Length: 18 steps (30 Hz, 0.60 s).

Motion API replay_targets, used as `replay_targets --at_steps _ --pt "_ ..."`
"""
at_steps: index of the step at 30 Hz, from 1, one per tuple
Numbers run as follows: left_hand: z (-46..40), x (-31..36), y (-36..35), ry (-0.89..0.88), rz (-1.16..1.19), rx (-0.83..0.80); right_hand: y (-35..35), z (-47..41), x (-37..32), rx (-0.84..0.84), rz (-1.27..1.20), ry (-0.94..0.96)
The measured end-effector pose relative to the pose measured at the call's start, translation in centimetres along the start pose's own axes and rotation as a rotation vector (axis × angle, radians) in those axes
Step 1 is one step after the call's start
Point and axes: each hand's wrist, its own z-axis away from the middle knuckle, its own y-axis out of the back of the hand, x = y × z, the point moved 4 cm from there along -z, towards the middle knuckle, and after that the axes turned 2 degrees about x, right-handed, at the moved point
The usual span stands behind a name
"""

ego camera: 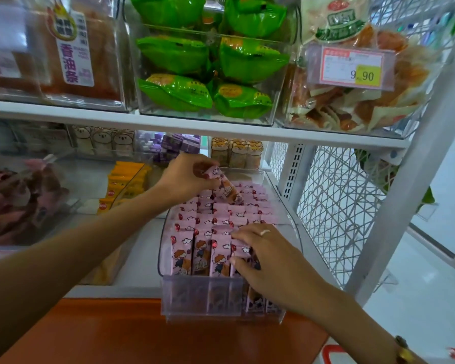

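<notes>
Right hand (268,256) rests spread on packets (202,248); left hand (187,177) (outstretched) pinches raised packet (225,185).

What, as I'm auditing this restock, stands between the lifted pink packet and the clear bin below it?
Nothing visible does. The left hand pinches the pink packet, tilted over the back rows in the clear bin; the right hand rests on the front rows, apart from it.

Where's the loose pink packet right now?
Head view, centre: the pink packet is pinched in the left hand, tilted above the back of the clear bin.
</notes>
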Motion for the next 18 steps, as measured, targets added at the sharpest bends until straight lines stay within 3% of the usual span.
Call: replay_targets --at_steps 8,14,18 --pt "-2.0 2.4 -2.5 -0.173 -0.276 -0.348 0.0 -0.1 -0.1 -0.006 0.015 0.017" --pt "-2.2 0.6 -5.8 -0.138 -0.368 -0.377 0.5 0.0 -0.6 0.060 0.103 0.049" --pt "-1.9 -0.4 -6.4 -0.133 -0.391 -0.535 0.4 -0.4 -0.3 0.058 0.106 -0.001"
